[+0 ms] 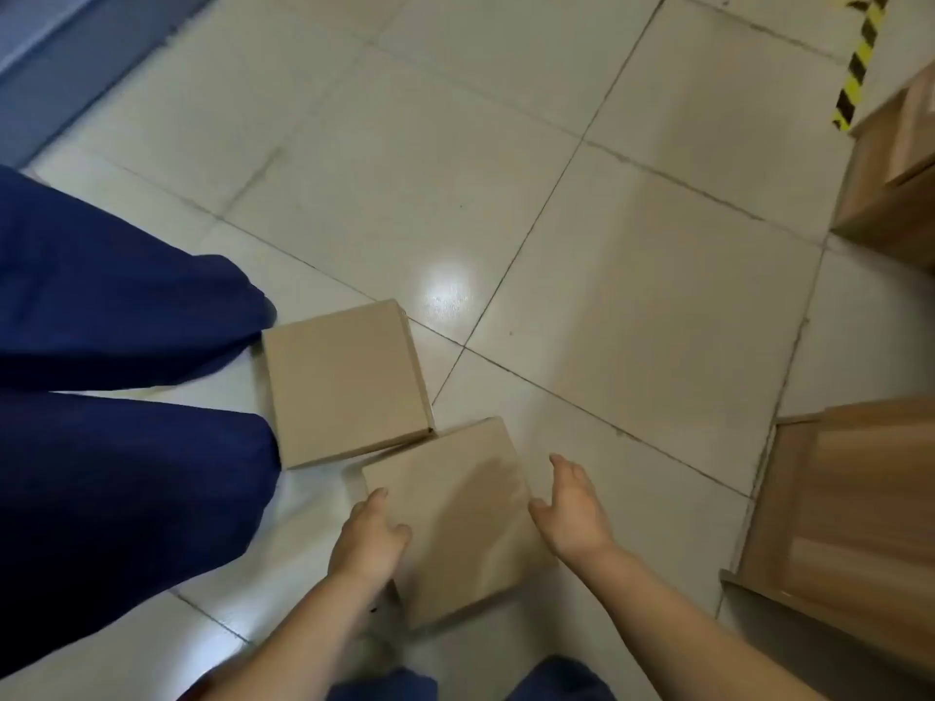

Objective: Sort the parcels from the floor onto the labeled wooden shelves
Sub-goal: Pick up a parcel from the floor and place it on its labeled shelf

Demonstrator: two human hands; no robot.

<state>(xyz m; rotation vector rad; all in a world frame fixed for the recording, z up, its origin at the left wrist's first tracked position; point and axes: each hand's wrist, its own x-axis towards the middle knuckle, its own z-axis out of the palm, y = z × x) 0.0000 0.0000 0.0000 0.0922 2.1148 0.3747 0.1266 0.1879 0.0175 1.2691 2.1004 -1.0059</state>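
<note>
Two bare hands reached down to a cardboard parcel on a tiled floor.

Nearest the viewer, the left hand (372, 541) rested its fingers on the left edge of the near parcel (463, 518), a plain brown box lying flat on the floor (607, 296); its grip was loose, not clamped. The right hand (574, 513) hovered just beside the parcel's right edge, fingers spread apart and holding nothing. A second parcel (344, 382), also plain brown, lay just beyond, its corner touching the first. Dark blue trouser legs (116, 397) filled the left side, close against the second parcel. Pale wooden shelves (850, 508) stood at the right edge, with another wooden unit (895, 194) farther off and yellow-and-black hazard tape (860, 58) beyond it.
</note>
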